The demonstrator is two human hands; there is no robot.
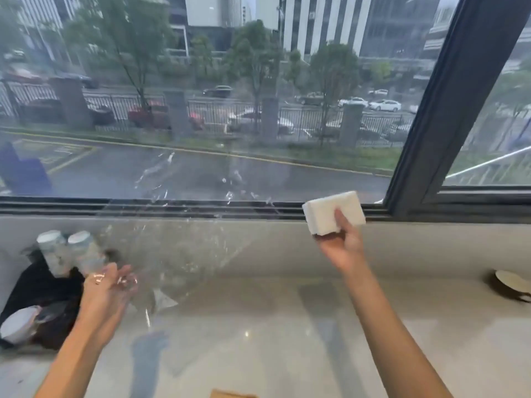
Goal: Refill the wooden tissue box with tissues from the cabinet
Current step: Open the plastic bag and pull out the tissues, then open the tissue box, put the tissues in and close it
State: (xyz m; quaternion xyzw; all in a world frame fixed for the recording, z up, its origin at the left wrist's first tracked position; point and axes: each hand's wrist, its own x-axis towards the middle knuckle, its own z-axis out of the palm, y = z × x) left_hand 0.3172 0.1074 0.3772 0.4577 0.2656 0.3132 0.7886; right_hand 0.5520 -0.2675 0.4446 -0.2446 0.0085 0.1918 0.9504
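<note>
Head view: wooden box [232,394] mostly cropped.

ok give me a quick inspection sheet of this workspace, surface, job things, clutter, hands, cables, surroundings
surface: pale glossy countertop below a window, bare in the middle.
job's things: white tissue stack held up unwrapped; clear plastic wrapper hanging loose in the air; a wooden corner at the bottom edge, possibly the tissue box.
clutter: two paper cup stacks on a black bag, a white bowl, and a dark-rimmed dish far right.
hands: right hand grips the tissue stack; left hand pinches the wrapper.
cables: nothing seen.
surroundings: window with a dark frame; wet street, fence, parked cars outside.
</note>
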